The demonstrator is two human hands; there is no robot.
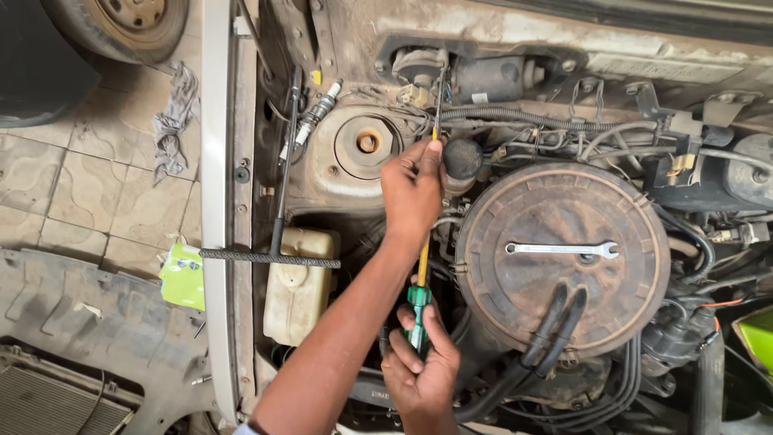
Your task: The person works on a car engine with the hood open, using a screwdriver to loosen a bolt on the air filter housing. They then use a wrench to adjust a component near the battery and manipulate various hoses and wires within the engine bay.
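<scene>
Mid-work: left hand (412, 193) steadies the shaft, right hand (420, 370) grips the screwdriver (419, 306) handle, lower centre; wrench (562, 250) lies unused on the air filter lid (564, 298).

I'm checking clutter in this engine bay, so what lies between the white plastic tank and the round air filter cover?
In the head view, the left forearm and the long screwdriver cross between the tank and the cover.

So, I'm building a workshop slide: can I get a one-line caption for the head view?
Left hand steadies a long screwdriver, right hand grips its green handle beside the round air-cleaner cover.
</scene>
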